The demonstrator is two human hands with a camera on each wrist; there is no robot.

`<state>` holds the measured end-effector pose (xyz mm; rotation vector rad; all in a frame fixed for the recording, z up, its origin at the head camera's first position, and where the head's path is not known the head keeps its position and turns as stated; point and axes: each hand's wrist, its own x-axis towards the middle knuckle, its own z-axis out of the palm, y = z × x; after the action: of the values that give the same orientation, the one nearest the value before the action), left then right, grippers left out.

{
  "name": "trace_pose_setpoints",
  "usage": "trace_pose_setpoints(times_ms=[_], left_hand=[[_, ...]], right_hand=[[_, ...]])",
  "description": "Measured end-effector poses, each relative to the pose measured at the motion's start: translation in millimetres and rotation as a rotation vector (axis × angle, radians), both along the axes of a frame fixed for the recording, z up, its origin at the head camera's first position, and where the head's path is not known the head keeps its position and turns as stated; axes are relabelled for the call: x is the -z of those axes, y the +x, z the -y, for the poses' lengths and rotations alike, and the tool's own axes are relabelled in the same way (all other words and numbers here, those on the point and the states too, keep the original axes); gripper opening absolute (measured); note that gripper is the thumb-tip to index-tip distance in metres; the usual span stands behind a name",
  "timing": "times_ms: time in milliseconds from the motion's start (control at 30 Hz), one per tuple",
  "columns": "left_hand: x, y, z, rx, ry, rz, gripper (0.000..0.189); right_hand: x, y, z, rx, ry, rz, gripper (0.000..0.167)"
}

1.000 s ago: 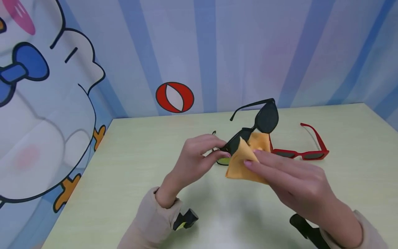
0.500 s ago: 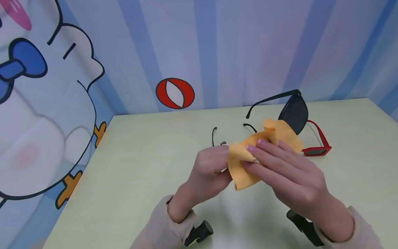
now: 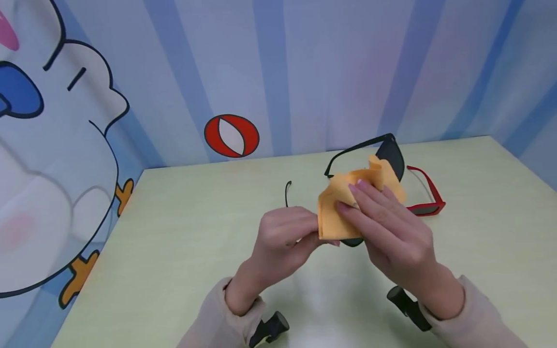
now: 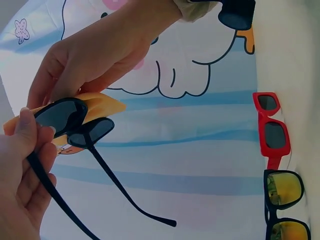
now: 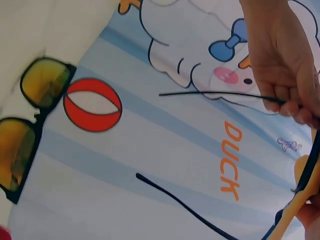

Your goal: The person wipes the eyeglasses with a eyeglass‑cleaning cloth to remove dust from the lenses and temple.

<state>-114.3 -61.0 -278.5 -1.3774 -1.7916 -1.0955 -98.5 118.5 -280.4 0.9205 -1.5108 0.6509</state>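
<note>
Black sunglasses [image 4: 62, 117] with dark lenses are held up above the table, arms unfolded. My left hand [image 3: 283, 237] pinches them at one end, beside the hinge, as the left wrist view shows. A yellow-orange cloth [image 3: 339, 210] lies over the lens nearer that hand. My right hand [image 3: 398, 234] holds the cloth against this lens, fingers laid along the near side; its thumb is hidden in the head view. The other lens [image 3: 390, 155] sticks out beyond the cloth at upper right.
Red-framed sunglasses [image 3: 426, 209] rest on the table [image 3: 196, 217] behind my right hand. Black-framed sunglasses with yellow mirrored lenses [image 5: 45, 82] lie further left, mostly hidden by my hands in the head view. A striped cartoon backdrop [image 3: 313, 72] stands at the table's far edge.
The right hand has brought the cloth further over the near lens, covering most of it. The sunglasses swung up and right, then came back down and left. The left hand keeps its pinch.
</note>
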Motion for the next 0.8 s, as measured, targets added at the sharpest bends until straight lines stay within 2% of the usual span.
trace_pose_setpoints(times_ms=[67, 167, 267, 400, 533, 633, 800], left_hand=[[0.0, -0.6, -1.2, -0.013, 0.013, -0.008, 0.009], [0.2, -1.4, -2.2, -0.036, 0.036, -0.025, 0.016], [0.5, -1.8, -0.6, -0.049, 0.058, -0.026, 0.013], [0.7, -2.6, 4.1, -0.05, 0.106, -0.016, 0.005], [0.0, -2.9, 7.9, -0.038, 0.168, 0.032, 0.021], [-0.9, -2.2, 10.4, -0.042, 0.195, 0.074, 0.032], [-2.5, -0.3, 13.2, -0.044, 0.216, 0.105, 0.034]], right_hand=[[0.9, 0.7, 2.5, -0.016, 0.008, -0.008, 0.017], [3.7, 1.3, 5.0, -0.046, 0.026, -0.026, 0.016], [6.4, 1.4, 5.3, -0.068, 0.051, -0.037, 0.016], [6.4, 2.7, 4.3, -0.082, 0.089, -0.012, 0.021], [3.9, 3.9, 4.4, -0.094, 0.11, 0.001, 0.03], [3.7, 3.1, 3.8, -0.1, 0.107, -0.025, 0.024], [2.6, 1.2, 2.6, -0.098, 0.068, -0.069, 0.016]])
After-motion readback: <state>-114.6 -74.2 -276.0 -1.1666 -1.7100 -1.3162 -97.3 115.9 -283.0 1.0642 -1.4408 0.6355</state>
